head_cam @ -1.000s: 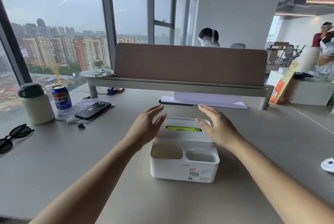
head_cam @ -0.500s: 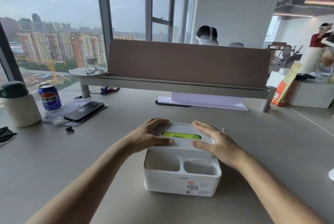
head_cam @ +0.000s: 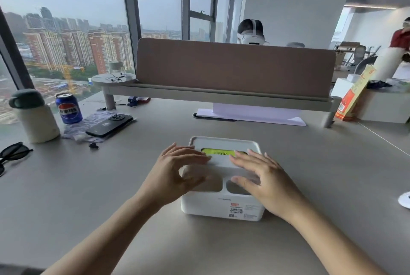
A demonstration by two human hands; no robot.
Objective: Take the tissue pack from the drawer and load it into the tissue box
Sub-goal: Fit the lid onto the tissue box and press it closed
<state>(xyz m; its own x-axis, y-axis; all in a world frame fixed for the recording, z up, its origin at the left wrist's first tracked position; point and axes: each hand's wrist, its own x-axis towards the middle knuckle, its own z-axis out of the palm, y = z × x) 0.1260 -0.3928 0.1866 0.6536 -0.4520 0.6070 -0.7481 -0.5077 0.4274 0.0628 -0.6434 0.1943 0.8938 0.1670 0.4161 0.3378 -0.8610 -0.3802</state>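
A white tissue box (head_cam: pixel 224 206) stands on the grey desk, its lid on. Through the lid's slot shows the green tissue pack (head_cam: pixel 218 153). Two open compartments sit at the box's near side. My left hand (head_cam: pixel 175 175) hovers over the left compartment with fingers spread, its fingertips near the slot's left end. My right hand (head_cam: pixel 264 179) hovers over the right compartment, fingers apart, tips at the slot's right end. Neither hand grips anything. No drawer is in view.
At the left stand a cream flask (head_cam: pixel 33 117), a blue soda can (head_cam: pixel 68 108), a black phone (head_cam: pixel 109 125) on a plastic wrapper, and sunglasses (head_cam: pixel 12 155). A brown desk divider (head_cam: pixel 233 68) with a shelf runs across the back. White paper (head_cam: pixel 250 115) lies under it. A person sits behind.
Both hands have lifted off the lid and drawn back toward me, fingers spreading. The box stays in place with its lid on.
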